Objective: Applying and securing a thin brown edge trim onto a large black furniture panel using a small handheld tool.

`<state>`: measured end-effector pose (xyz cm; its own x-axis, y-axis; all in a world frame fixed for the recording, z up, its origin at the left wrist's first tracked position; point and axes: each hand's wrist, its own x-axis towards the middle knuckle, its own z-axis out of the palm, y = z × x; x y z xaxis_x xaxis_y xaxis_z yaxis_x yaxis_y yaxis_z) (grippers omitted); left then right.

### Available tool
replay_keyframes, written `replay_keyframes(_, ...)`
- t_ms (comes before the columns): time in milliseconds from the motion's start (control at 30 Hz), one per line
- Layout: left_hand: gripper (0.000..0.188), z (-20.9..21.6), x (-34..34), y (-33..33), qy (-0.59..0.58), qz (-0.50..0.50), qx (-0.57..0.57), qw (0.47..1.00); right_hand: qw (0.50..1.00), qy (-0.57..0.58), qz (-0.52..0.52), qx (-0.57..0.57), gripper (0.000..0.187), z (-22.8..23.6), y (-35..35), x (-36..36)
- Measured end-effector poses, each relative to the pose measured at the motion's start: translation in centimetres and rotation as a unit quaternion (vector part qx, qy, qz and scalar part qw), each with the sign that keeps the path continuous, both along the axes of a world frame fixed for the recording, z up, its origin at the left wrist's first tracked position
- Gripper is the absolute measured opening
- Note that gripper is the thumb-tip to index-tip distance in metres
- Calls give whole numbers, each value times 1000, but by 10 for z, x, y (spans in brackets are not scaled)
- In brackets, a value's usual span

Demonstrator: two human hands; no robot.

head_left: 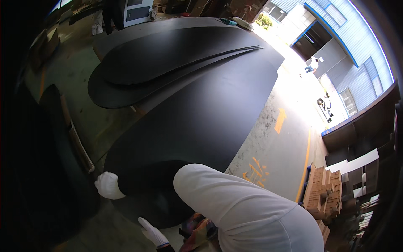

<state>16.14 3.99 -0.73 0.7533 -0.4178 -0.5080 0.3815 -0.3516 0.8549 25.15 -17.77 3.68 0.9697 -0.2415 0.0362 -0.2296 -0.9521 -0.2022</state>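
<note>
A long black panel (pixel 201 113) with a rounded near end stretches away in front of me. My right hand (pixel 110 185), in a white knit glove, is closed at the panel's left edge near that end; its fingertips are partly hidden. A dark sleeve covers that forearm, below a white upper sleeve (pixel 235 193). Lower down, my left hand (pixel 153 233), also in a white glove, lies beside the rounded end with fingers stretched out. Whether it touches the panel I cannot tell.
Two more rounded black panels (pixel 159 54) lie overlapped beyond. A dark curved panel (pixel 52 126) stands at left, beside a pale-edged strip (pixel 77 138). Brown stacked pieces (pixel 325 191) are at right. A distant person (pixel 312 65) is outside; another's dark legs (pixel 112 17) show at top left.
</note>
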Motion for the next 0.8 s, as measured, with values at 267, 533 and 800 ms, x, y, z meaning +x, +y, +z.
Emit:
replay_keyframes(267, 53, -37, -7, 27, 10, -166, -53, 985, 905, -15, 404, -131, 19, -55, 103, -54)
replay_keyframes(533, 43, 2, -19, 43, 161, -94, 10, 983, 957, -26, -118, 264, 25, 60, 61, -191)
replay_keyframes(800, 54, 23, 8, 9, 155, -66, -137, 976, 854, -64, -428, 290, 27, 65, 58, -330)
